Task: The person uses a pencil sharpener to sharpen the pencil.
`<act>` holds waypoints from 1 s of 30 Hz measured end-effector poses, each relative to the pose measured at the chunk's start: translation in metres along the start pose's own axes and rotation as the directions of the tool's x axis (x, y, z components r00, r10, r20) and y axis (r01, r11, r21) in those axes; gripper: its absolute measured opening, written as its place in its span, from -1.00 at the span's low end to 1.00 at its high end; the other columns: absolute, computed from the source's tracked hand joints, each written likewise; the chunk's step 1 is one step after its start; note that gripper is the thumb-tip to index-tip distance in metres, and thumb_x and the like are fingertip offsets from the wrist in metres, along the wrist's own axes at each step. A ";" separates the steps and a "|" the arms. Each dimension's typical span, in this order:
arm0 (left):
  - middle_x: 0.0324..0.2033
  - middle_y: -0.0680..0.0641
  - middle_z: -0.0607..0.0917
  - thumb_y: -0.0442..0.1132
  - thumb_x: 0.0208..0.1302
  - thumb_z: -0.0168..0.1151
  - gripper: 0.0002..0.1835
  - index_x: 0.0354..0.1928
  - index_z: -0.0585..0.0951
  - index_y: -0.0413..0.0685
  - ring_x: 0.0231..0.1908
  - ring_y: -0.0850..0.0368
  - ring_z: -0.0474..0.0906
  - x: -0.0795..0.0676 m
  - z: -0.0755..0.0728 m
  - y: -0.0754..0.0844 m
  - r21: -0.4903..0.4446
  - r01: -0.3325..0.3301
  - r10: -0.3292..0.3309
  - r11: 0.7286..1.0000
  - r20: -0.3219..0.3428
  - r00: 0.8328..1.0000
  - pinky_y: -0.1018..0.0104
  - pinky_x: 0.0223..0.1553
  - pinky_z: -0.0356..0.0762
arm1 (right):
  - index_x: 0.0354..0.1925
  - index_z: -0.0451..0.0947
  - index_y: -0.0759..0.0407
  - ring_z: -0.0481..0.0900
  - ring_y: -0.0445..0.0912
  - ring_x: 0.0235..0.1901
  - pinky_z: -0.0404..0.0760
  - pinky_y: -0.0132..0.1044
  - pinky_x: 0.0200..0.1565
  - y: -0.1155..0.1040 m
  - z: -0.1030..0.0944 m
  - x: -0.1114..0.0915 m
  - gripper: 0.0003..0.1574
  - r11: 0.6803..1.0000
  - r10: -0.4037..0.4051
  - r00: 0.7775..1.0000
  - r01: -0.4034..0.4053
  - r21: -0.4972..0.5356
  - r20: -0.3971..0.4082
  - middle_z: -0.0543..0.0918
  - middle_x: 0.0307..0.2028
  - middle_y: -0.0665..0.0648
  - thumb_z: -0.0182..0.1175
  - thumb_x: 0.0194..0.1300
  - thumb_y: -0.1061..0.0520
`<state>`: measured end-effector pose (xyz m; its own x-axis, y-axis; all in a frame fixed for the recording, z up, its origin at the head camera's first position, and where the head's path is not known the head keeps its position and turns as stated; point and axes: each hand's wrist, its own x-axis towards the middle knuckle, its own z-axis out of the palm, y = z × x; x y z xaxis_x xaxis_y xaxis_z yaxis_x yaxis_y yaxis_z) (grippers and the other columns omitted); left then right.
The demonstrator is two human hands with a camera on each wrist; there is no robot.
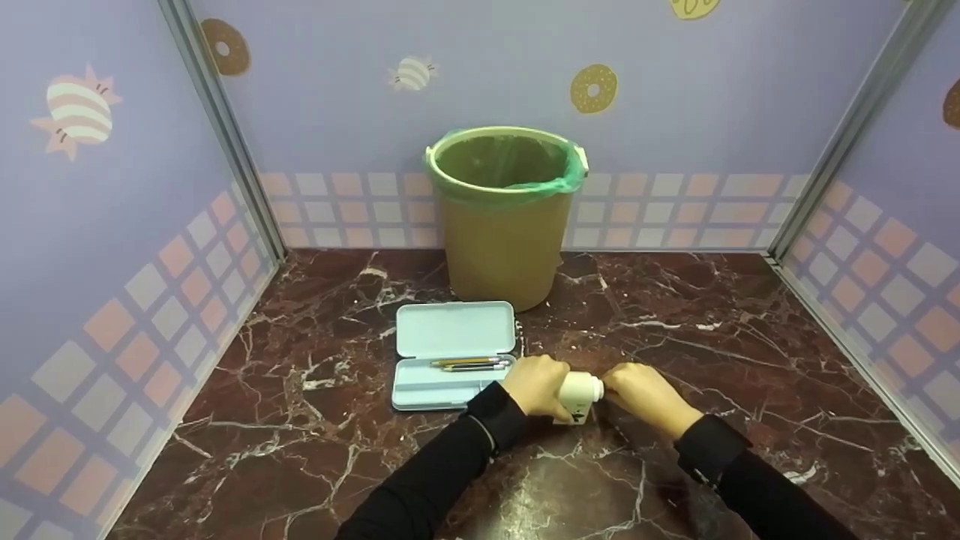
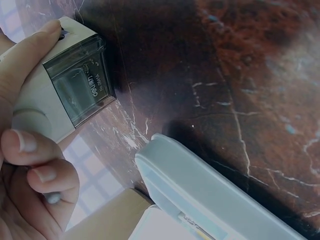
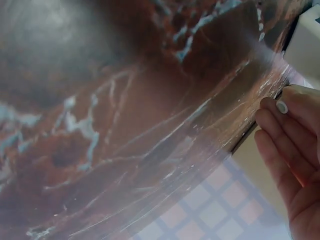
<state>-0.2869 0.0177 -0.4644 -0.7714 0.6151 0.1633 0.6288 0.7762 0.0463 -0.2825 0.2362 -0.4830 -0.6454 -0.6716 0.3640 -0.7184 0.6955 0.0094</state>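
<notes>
My left hand (image 1: 536,384) grips a cream pencil sharpener (image 1: 576,397) lying low over the table. In the left wrist view, the thumb presses the body of the sharpener (image 2: 42,107), which has a clear shavings drawer (image 2: 82,82). A small grey rounded end (image 2: 53,198) shows beside the curled fingers; what it belongs to is hidden. At the sharpener's white round hub (image 1: 597,388), my right hand (image 1: 649,394) pinches what looks like the crank handle (image 3: 282,106), only its white end showing. Left of the sharpener, a light-blue pencil case (image 1: 439,397) lies open, holding several pencils (image 1: 472,364).
Behind the case stands a tan waste bin (image 1: 506,240) with a green liner (image 1: 559,186). Patterned panels (image 1: 337,97) enclose the dark red marbled table (image 1: 300,457) at the back and both sides.
</notes>
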 end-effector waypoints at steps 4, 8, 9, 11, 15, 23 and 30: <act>-0.40 0.04 0.81 0.17 -0.25 0.67 -0.47 -0.31 0.70 0.01 -0.42 0.10 0.73 -0.001 0.001 0.002 0.019 0.014 -0.014 1.000 -0.005 1.000 0.23 -0.43 0.64 | -0.64 0.54 0.12 0.64 -0.04 -0.59 0.57 -0.17 -0.50 -0.002 0.002 -0.005 -0.71 1.000 -0.013 1.000 0.013 0.025 -0.005 0.69 -0.61 0.03 0.43 0.02 0.33; -0.39 0.05 0.81 0.19 -0.25 0.67 -0.46 -0.31 0.71 0.02 -0.40 0.10 0.74 -0.002 0.000 0.003 0.026 0.030 -0.030 0.999 -0.007 1.000 0.22 -0.43 0.65 | -0.60 0.61 0.10 0.65 -0.06 -0.58 0.59 -0.18 -0.49 -0.005 0.002 -0.010 -0.77 0.999 -0.014 1.000 0.014 0.035 0.012 0.71 -0.59 0.02 0.45 0.06 0.28; -0.39 0.05 0.81 0.19 -0.25 0.67 -0.46 -0.30 0.71 0.03 -0.40 0.09 0.75 -0.002 0.000 0.003 0.026 0.031 -0.031 0.999 -0.007 1.000 0.22 -0.43 0.65 | -0.59 0.63 0.10 0.65 -0.06 -0.58 0.59 -0.18 -0.48 -0.005 0.002 -0.011 -0.78 0.999 -0.013 1.000 0.013 0.036 0.018 0.72 -0.58 0.02 0.46 0.07 0.27; -0.39 0.05 0.81 0.20 -0.26 0.67 -0.46 -0.31 0.71 0.03 -0.40 0.09 0.74 -0.002 0.000 0.004 0.029 0.030 -0.029 0.999 -0.014 0.999 0.22 -0.43 0.64 | -0.57 0.65 0.09 0.66 -0.07 -0.57 0.59 -0.18 -0.48 -0.007 0.002 -0.013 -0.80 0.999 -0.006 1.000 0.005 0.032 0.028 0.72 -0.57 0.02 0.46 0.08 0.26; -0.40 0.05 0.80 0.20 -0.26 0.67 -0.47 -0.32 0.71 0.03 -0.41 0.09 0.74 -0.002 0.001 0.004 0.027 0.031 -0.030 0.999 -0.018 0.999 0.23 -0.44 0.63 | -0.53 0.67 0.08 0.66 -0.09 -0.54 0.60 -0.18 -0.45 -0.008 -0.002 -0.016 -0.83 0.999 -0.021 0.999 0.019 0.046 0.048 0.72 -0.56 0.01 0.46 0.11 0.24; -0.40 0.05 0.82 0.21 -0.27 0.67 -0.46 -0.32 0.72 0.03 -0.40 0.09 0.74 -0.003 0.000 0.006 0.016 0.042 -0.041 0.999 -0.018 0.999 0.22 -0.45 0.61 | -0.43 0.71 0.12 0.64 -0.15 -0.52 0.60 -0.26 -0.43 -0.011 -0.003 -0.022 -0.91 0.992 -0.082 0.996 0.078 0.099 0.040 0.72 -0.53 0.02 0.44 0.14 0.27; -0.40 0.04 0.81 0.22 -0.27 0.67 -0.46 -0.33 0.72 0.02 -0.40 0.08 0.74 -0.001 0.000 0.004 0.020 0.058 -0.058 0.998 -0.015 0.998 0.21 -0.45 0.61 | -0.32 0.79 0.14 0.72 -0.13 -0.44 0.69 -0.25 -0.34 -0.015 -0.008 -0.025 -0.90 0.986 -0.093 0.995 0.086 0.144 0.042 0.80 -0.43 0.05 0.45 0.13 0.29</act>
<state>-0.2835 0.0202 -0.4646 -0.8048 0.5672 0.1748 0.5809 0.8132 0.0356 -0.2537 0.2446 -0.4851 -0.5859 -0.7434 0.3226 -0.8013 0.5909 -0.0936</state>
